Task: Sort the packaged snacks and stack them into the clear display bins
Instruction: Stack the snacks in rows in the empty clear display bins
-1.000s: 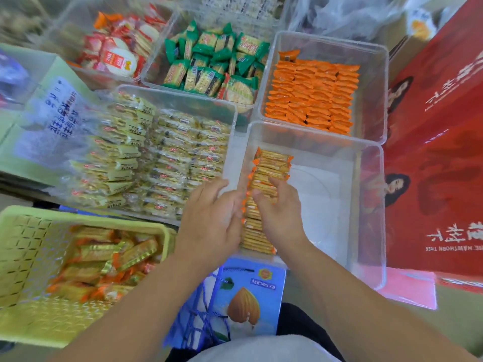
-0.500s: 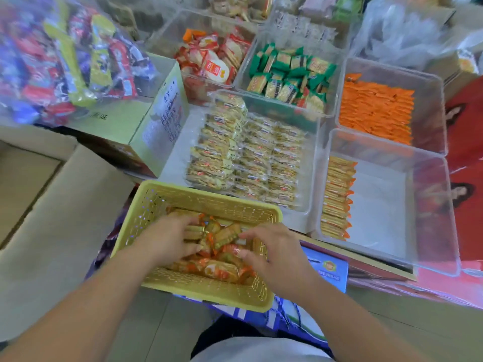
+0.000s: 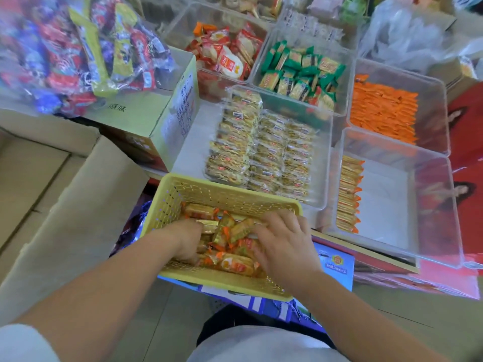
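Observation:
A yellow plastic basket [image 3: 183, 189] in front of me holds a loose heap of orange-and-gold snack packets [image 3: 232, 232]. Both my hands are down inside it. My left hand [image 3: 187, 240] is buried among the packets, its fingers hidden. My right hand [image 3: 283, 241] lies spread over the packets at the basket's right side. To the right stands a clear bin [image 3: 433, 205] with one upright row of the same orange-edged packets [image 3: 349, 194] along its left wall.
Other clear bins hold yellow packets [image 3: 266, 155], orange packets [image 3: 383, 111], green packets [image 3: 300, 74] and red-white packets [image 3: 227, 56]. A bag of mixed sweets [image 3: 78, 48] rests on a green carton [image 3: 167, 118] at left. Red boxes [image 3: 467, 142] stand at right, cardboard [image 3: 65, 205] at left.
My hands left the row of packets in the clear bin and moved left into the yellow basket. Since half a second ago they have dug deeper among the packets.

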A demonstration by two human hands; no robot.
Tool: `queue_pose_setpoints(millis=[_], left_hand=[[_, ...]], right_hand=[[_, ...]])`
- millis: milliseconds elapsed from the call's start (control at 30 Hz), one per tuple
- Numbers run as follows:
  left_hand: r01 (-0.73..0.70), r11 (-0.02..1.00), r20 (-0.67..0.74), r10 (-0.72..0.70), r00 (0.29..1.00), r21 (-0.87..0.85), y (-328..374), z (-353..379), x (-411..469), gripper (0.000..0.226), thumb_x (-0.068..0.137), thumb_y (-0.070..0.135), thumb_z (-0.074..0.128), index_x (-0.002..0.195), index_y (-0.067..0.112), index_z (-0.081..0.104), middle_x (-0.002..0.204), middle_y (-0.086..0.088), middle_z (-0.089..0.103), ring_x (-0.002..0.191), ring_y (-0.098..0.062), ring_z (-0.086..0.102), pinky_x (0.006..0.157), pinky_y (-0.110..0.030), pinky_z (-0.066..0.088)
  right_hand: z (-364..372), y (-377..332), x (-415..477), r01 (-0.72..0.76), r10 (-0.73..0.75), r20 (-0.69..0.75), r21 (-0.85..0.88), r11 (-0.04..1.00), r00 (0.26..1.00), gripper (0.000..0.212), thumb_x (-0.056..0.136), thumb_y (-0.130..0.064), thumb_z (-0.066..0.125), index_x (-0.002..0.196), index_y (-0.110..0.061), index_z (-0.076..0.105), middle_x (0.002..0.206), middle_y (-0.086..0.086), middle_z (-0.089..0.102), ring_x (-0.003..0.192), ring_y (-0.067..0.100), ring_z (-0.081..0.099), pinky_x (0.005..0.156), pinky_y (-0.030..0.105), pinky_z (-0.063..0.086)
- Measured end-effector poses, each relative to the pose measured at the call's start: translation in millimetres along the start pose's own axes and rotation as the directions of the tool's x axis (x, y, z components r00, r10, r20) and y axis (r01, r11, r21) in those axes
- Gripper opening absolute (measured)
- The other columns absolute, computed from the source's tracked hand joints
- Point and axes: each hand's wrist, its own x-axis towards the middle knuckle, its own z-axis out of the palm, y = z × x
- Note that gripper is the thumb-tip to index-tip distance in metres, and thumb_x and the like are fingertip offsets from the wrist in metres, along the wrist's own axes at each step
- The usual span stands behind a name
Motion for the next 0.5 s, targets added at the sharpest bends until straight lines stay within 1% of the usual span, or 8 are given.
queue_pose_setpoints(millis=[33,67,133,167,233,333,433,500], left_hand=[[-0.006,1.0,0.002,0.006,1.0,-0.006,-1.1,0.2,0.6,0.082,0.077,0.048,0.085,0.143,0.014,0.05,0.138,-0.009,0.06,0.121,-0.03,0.06,0.102,-0.038,0.052],[-0.009,1.0,0.004,0.009,1.0,-0.005,-2.0,0.4,1.1,0.083,0.077,0.048,0.085,0.144,0.013,0.049,0.137,-0.009,0.06,0.12,-0.03,0.061,0.101,-0.038,0.052],[-0.009,1.0,0.02,0.008,1.0,0.018,-1.8,1.6,1.8,0.081,0.079,0.051,0.082,0.143,0.012,0.051,0.135,-0.01,0.062,0.118,-0.031,0.062,0.098,-0.037,0.053],[-0.009,0.999,0.028,0.008,1.0,0.034,-1.6,2.5,2.7,0.076,0.081,0.053,0.08,0.139,0.011,0.055,0.134,-0.01,0.062,0.116,-0.031,0.063,0.097,-0.037,0.054],[-0.021,0.998,0.056,0.018,0.998,0.056,-1.0,3.8,4.5,0.067,0.085,0.053,0.075,0.132,0.009,0.062,0.133,-0.011,0.062,0.115,-0.032,0.063,0.098,-0.039,0.054],[-0.037,0.999,0.095,0.036,0.995,0.019,-1.4,5.5,5.6,0.066,0.093,0.051,0.068,0.141,0.007,0.056,0.143,-0.015,0.056,0.124,-0.034,0.058,0.102,-0.039,0.051],[-0.038,0.998,0.118,0.044,0.992,-0.055,-3.3,6.5,4.9,0.071,0.099,0.048,0.062,0.154,0.009,0.04,0.153,-0.015,0.049,0.132,-0.036,0.053,0.108,-0.04,0.046],[-0.047,0.996,0.123,0.056,0.991,-0.073,-4.2,7.5,4.5,0.066,0.101,0.046,0.059,0.152,0.009,0.041,0.15,-0.015,0.052,0.13,-0.035,0.055,0.107,-0.042,0.047]], right_hand=[[0.5,-3.6,4.6,0.094,-0.092,-0.025,0.076,0.993,0.995,0.023,0.085,-0.036,0.071,0.104,-0.022,0.071,0.109,-0.001,0.065,0.107,0.026,0.055,0.091,0.045,0.047],[1.1,-7.6,11.1,0.136,-0.14,0.015,0.171,0.976,0.99,0.023,0.089,-0.034,0.067,0.108,-0.021,0.07,0.109,-0.001,0.065,0.104,0.023,0.057,0.088,0.043,0.052],[7.2,-14.9,25.3,0.004,-0.092,0.241,0.345,0.939,0.966,0.039,0.09,-0.035,0.068,0.127,-0.023,0.063,0.126,-0.001,0.061,0.117,0.022,0.055,0.097,0.042,0.053],[12.7,-17.1,33.6,-0.096,-0.044,0.36,0.36,0.928,0.932,0.053,0.09,-0.037,0.07,0.139,-0.024,0.055,0.14,-0.001,0.054,0.129,0.023,0.05,0.106,0.042,0.048],[27.9,-18.2,48.2,-0.187,0.026,0.554,0.237,0.953,0.832,0.081,0.087,-0.043,0.074,0.155,-0.024,0.034,0.162,0.003,0.032,0.146,0.029,0.033,0.118,0.047,0.036],[52.1,-13.1,56.6,-0.195,0.047,0.693,0.137,0.971,0.719,0.107,0.08,-0.047,0.08,0.161,-0.026,0.013,0.17,0.004,0.008,0.155,0.033,0.01,0.122,0.057,0.025],[69.0,-7.6,51.1,-0.154,0.028,0.721,0.11,0.982,0.692,0.121,0.073,-0.046,0.086,0.161,-0.031,0.004,0.171,0.002,0.003,0.156,0.033,0.004,0.122,0.061,0.018],[75.5,-5.7,48.0,-0.126,0.027,0.716,0.085,0.988,0.698,0.125,0.071,-0.048,0.087,0.161,-0.032,0.001,0.17,0.001,0.005,0.156,0.033,0.005,0.122,0.059,0.017]])
